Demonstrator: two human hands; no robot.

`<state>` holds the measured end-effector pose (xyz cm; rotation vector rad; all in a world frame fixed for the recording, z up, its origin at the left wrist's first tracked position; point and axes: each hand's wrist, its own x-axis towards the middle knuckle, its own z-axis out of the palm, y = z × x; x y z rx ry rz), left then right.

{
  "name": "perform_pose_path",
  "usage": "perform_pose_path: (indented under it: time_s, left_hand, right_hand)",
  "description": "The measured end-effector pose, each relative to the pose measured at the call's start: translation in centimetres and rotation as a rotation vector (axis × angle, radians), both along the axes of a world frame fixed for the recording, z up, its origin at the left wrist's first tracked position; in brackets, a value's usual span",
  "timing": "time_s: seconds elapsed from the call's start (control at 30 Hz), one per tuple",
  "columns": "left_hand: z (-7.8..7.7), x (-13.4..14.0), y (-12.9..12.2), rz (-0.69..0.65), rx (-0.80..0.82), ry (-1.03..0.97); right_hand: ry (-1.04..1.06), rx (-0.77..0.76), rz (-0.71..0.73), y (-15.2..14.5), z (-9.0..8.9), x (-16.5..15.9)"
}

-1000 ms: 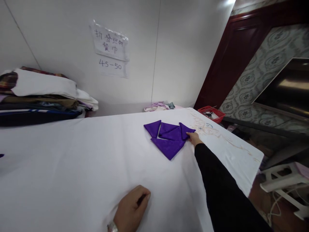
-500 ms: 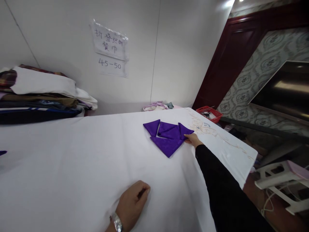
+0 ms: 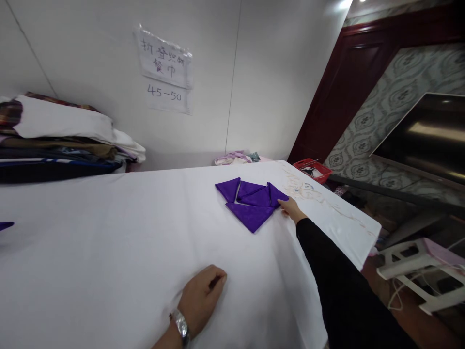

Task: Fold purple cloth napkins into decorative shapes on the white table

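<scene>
A purple cloth napkin (image 3: 250, 215) lies folded on the white tablecloth (image 3: 145, 252), with a point toward me and two flaps standing out at its far left and right. At its right flap, the fingers of my right hand (image 3: 290, 208) pinch the edge; the thumb is on top and the other fingertips are partly hidden. My left hand (image 3: 201, 295), with a silver watch at the wrist, rests on the cloth nearer to me. Its fingers are curled closed with nothing visible in them.
Folded clothes (image 3: 65, 126) are piled at the back left by the wall. A red basket (image 3: 314, 169) stands past the far right corner, and a plastic stool (image 3: 421, 266) is right of the table. Another purple tip (image 3: 5, 225) shows at the left edge.
The view has shifted slightly. My right hand stays at the napkin's right flap, and the napkin keeps its shape. My left hand has barely moved.
</scene>
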<state>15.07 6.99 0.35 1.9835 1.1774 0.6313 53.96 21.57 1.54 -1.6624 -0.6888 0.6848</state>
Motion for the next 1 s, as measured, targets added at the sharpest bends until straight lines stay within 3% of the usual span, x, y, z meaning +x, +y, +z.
perform_pose_path:
  time_s: [0.17,0.37,0.53,0.8,1.0]
  left_hand:
    - [-0.2,0.0,0.1,0.003,0.001,-0.003]
    - [-0.4,0.1,-0.2,0.029,0.000,-0.024]
    - [-0.3,0.1,-0.2,0.037,0.019,-0.019]
    - [-0.5,0.0,0.0,0.031,0.040,-0.028]
    - [-0.5,-0.5,-0.6,0.022,0.062,-0.057]
  right_hand:
    - [-0.217,-0.001,0.150,-0.3,0.4,-1.2]
    - [-0.349,0.006,0.317,-0.5,-0.5,-2.5]
    - [-0.410,0.030,0.310,-0.7,-0.6,-2.6]
    - [-0.562,0.125,0.157,-2.9,1.0,-4.8]
    - [-0.688,0.222,0.267,-6.5,0.6,-8.9]
